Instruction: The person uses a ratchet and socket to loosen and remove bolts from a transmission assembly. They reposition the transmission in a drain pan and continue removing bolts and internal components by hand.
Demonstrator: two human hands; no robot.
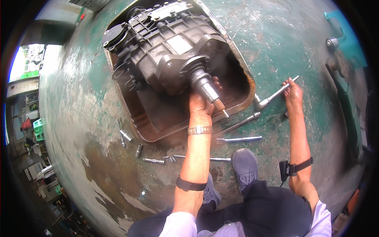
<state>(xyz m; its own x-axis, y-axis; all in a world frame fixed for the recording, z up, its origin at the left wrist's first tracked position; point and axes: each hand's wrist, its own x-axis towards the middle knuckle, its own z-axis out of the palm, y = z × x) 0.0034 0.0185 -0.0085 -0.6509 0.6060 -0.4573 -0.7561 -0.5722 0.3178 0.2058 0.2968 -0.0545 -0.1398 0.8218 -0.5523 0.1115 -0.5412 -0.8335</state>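
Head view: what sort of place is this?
Probably a mechanical repair workshop: a gearbox-like housing with a splined shaft over a metal tray, a long-handled socket wrench in the right hand, and loose sockets on the worn green floor.

Grey metal gearbox [169, 59] at twelve o'clock, shaft [205, 87] pointing to five; silver wrench [275, 94] between two and three, slanting toward two.

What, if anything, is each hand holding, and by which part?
Right hand: silver socket wrench, by the handle, toward the end away from the head. Left hand: behind the shaft sleeve; whether it grips cannot be told.
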